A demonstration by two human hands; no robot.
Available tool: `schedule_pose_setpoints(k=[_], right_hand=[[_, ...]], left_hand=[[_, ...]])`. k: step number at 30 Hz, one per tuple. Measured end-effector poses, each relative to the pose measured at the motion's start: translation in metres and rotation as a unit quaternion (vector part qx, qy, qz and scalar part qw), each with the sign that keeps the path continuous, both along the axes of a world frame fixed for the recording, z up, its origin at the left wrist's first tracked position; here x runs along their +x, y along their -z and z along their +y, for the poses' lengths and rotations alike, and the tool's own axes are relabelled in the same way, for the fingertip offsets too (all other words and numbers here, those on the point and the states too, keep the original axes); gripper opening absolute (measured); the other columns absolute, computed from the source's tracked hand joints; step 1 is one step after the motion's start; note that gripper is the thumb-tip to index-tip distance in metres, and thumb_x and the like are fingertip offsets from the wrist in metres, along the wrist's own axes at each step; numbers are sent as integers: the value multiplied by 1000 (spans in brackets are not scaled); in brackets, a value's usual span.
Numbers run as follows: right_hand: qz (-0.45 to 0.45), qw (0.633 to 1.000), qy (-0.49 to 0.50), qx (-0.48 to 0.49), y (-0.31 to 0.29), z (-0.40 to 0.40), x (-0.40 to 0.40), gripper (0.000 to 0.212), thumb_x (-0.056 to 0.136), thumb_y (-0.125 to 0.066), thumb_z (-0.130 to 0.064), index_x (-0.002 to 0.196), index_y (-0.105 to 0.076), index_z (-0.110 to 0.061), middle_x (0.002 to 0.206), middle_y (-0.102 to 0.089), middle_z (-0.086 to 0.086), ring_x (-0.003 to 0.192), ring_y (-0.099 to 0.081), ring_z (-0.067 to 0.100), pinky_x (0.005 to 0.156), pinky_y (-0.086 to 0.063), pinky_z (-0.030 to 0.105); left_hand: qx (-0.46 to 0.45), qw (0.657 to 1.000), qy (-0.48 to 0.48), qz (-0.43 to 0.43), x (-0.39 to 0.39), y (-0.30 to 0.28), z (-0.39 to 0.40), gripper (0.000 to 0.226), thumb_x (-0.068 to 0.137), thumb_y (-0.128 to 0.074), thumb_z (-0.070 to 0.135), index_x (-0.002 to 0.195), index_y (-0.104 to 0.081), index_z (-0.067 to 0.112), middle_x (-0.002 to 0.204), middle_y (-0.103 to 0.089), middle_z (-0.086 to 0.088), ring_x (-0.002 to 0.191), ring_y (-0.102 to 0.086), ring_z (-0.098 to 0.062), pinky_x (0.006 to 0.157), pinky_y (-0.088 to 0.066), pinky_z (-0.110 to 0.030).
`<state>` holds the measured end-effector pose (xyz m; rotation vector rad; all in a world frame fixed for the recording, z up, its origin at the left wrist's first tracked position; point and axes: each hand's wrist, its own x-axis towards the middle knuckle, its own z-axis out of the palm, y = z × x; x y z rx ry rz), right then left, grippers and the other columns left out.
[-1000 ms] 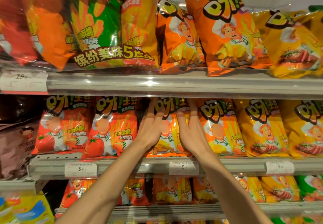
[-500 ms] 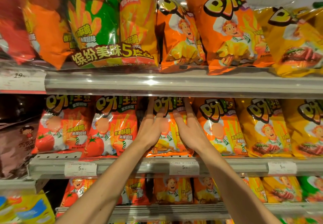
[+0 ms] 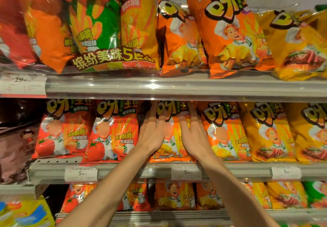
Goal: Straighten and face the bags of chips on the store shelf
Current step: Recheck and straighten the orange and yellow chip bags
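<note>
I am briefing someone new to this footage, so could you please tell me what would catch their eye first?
Two bare hands, the left hand and the right hand, press flat with spread fingers on an orange chip bag at the middle of the middle shelf. Red tomato bags stand to its left and yellow bags to its right. Larger orange bags lean on the top shelf above.
</note>
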<state>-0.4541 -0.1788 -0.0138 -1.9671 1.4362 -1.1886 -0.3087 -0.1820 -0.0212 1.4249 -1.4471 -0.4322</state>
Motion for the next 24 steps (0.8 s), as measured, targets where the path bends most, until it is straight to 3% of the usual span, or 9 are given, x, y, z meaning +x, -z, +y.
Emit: schedule_pose_setpoints(k=[2,4,6,8,11,15,17,20,24], right_hand=[[33,999,10,35,-2,2,1,44,105,-32,-34,138,-46,-7,142,-47,21,131,-43,38,100,-37,39],[37,998,19,45,-5,4,-1,43,105,-32,-30,132,-50,-1,134,-54,24,122,-50,39,96,-40,39],[46,999,6,10,-6,6,-2,44,107,-30,-27,145,-39,-7,156,-32,18,141,-30,36,109,-30,39],[7,1000,0,-21,-5,10,-3,51,107,-31,-35,155,-22,-24,163,-19,4,149,-15,24,113,-19,30],[-9,1000,-2,-28,0,15,-10,55,105,-32,-44,156,-15,-31,161,-21,1,147,-20,17,106,-19,23],[117,991,2,-65,10,22,-23,54,105,-27,-46,155,-19,-29,163,-14,1,150,-12,15,111,-13,21],[154,985,-1,-72,14,24,-25,55,106,-24,-46,156,-16,-26,164,-14,2,151,-9,15,114,-12,22],[129,990,-23,-48,11,25,-26,57,105,-25,-48,157,-11,-29,166,-8,0,152,-5,12,116,-11,24],[87,991,-96,40,2,38,-40,62,102,-39,-50,155,-9,-43,163,-8,-19,150,-6,2,121,-12,29]], left_hand=[[-1,1000,-8,-19,2,-1,-1,49,106,-32,45,154,-28,33,147,-46,-8,128,-50,-32,86,-33,-25],[1,1000,-6,-24,3,-1,-2,49,107,-32,45,154,-28,35,149,-45,-6,131,-48,-32,90,-33,-24],[-8,1000,-11,1,1,-1,2,52,106,-32,46,156,-20,39,156,-38,-5,139,-40,-27,98,-28,-23],[-33,999,-18,8,0,3,12,52,106,-32,44,157,-18,40,160,-29,-4,145,-31,-22,103,-22,-22],[-39,999,-5,-27,0,12,25,51,106,-32,44,155,-19,43,162,-20,-2,143,-33,-21,102,-24,-22],[-31,995,7,-89,1,16,26,55,104,-30,49,156,-14,43,165,-11,0,144,-33,-27,103,-27,-25],[-21,995,7,-102,0,15,26,57,103,-30,52,157,-15,41,165,-12,-3,143,-35,-28,102,-28,-25],[-19,992,0,-127,2,13,30,57,104,-32,50,157,-18,35,162,-23,-8,141,-38,-27,101,-31,-25],[-13,989,1,-145,14,13,46,60,103,-38,53,156,-25,29,158,-34,-5,143,-38,-21,112,-38,-39]])
